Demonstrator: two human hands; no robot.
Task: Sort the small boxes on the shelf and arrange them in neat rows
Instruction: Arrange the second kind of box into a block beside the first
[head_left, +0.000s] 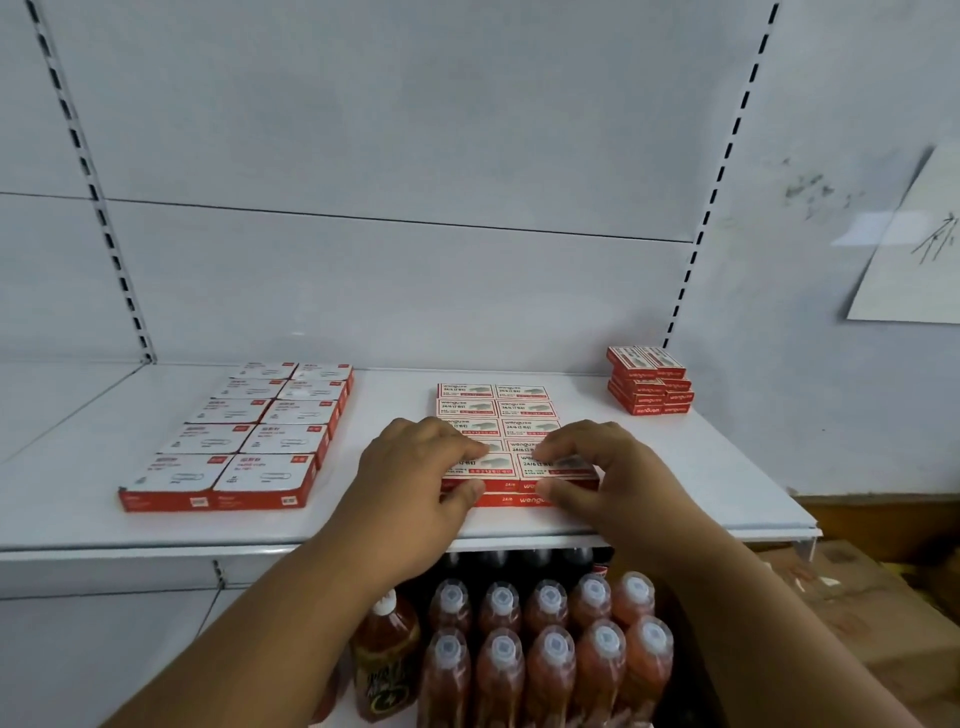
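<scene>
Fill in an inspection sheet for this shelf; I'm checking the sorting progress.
Surface: white shelf, boxes in three groups.
Job's things: paper clip boxes in two neat columns at left; staple boxes in two columns at centre; small staple box stack at back right.
Clutter: nothing seen.
Grippers: left hand and right hand each pinch a front staple box with fingers and thumb.
Cables: nothing seen.
Surroundings: bottles on the shelf below; paper sheet on the wall.
</scene>
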